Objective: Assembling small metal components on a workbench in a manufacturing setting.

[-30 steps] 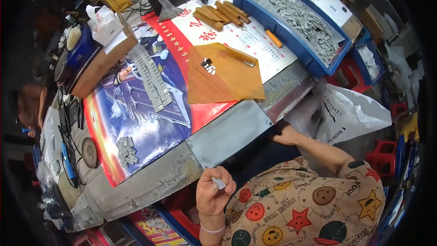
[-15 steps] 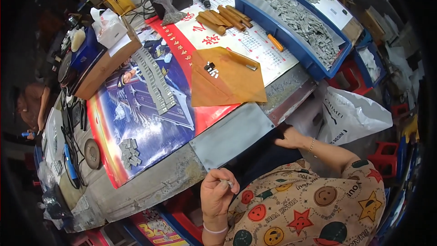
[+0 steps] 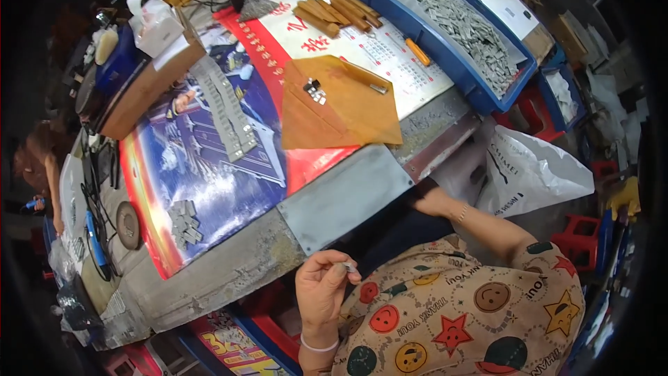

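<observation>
Here, our left hand (image 3: 321, 289) pinches a small pale piece (image 3: 348, 267) near the edge of the surface (image 3: 229, 275); our right hand (image 3: 435, 201) hides its fingers, so we cannot tell its grip. We see grey pieces heaped in a blue tray (image 3: 480, 92), white material in a smaller bin (image 3: 573, 122).

A crumpled white plastic sack (image 3: 539, 170) is bearing black Latin capitals in two lines, slanting with its folds. A short exclaimed phrase, also in dark capitals, is repeating across the beige patterned cloth shirt (image 3: 459, 299). On the grey tabletop (image 3: 229, 271), a glossy blue, red and white paper calendar poster (image 3: 268, 118) is showing large red Chinese characters on its white part, grids of small figures beside them, and tiny pale characters along its red band. Lower down, a magenta printed sheet (image 3: 243, 356) is displaying bulky yellow numerals.
</observation>
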Motion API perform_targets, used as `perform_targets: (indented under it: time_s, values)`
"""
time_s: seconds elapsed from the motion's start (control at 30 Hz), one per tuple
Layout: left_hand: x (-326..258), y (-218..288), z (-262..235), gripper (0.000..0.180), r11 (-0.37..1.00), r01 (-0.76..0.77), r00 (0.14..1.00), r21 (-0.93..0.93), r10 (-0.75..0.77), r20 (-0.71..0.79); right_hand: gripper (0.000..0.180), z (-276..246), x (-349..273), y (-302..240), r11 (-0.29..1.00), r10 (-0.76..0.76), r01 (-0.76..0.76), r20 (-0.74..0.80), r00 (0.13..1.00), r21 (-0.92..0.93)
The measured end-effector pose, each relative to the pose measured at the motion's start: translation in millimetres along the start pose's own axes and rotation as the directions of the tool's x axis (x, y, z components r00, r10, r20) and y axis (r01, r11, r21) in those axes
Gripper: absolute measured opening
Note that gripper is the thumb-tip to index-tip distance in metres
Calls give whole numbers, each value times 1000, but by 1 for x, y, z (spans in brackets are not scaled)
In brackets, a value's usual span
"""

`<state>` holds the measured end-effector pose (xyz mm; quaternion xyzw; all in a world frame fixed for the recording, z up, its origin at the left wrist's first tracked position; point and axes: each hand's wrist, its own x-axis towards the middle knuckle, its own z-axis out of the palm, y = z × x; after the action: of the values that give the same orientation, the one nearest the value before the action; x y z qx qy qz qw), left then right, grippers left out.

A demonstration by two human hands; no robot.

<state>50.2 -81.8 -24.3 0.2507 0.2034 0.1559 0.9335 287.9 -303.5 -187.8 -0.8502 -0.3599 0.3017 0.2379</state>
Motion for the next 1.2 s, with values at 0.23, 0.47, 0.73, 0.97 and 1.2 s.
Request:
perform_targets:
  time_s: [0.23,0.47,0.73,0.97,1.2]
  values:
    - [3,-1,1,17,1000,-5,1000,5,5,-1,53,-23,-14,-30,994,-109,108,-119,987,-15]
    - [4,-3,0,18,997,39,997,60,-35,-65,51,1,4,0,1000,3,-3,-14,1000,-14]
    - [5,-5,7,21,938,25,990,346,25,-138,59,-21,-9,-21,998,14,-13,25,1000,-59]
    - [7,-5,6,22,898,35,990,438,28,-138,37,-41,-19,-63,967,11,15,99,995,-254]
    - [8,-7,11,25,871,31,988,491,48,-146,27,-59,-49,-182,760,-576,603,-180,798,241]
